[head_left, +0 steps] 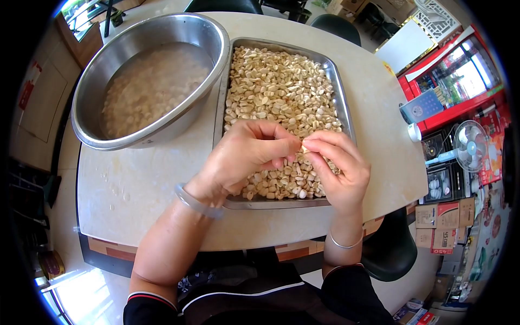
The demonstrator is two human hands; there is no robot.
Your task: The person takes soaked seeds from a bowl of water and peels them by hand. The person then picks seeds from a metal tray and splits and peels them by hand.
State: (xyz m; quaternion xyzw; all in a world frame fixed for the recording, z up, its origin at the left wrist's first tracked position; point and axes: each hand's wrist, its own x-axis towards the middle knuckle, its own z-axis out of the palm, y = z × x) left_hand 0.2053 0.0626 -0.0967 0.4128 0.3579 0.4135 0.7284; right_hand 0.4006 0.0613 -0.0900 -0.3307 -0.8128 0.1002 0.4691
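Over the front part of a metal tray [346,116], my two hands meet fingertip to fingertip. My right hand [344,165] pinches a small cream-coloured lotus seed [305,147] between thumb and fingers. The thumb and forefinger of my left hand [252,149] are pressed together at the seed's other side; how much of it they grip is hidden. Many pale lotus seeds [279,92] fill the tray, several of them split or opened. To the left stands a large steel basin [216,40] with more seeds [149,92] lying under cloudy water.
The tray and basin rest on a pale table [135,200] with rounded edges and some water drops at the left. Dark chairs [390,246] stand around it. On the right are a small fan [470,149], cardboard boxes [447,222] and a red-framed cooler [460,70].
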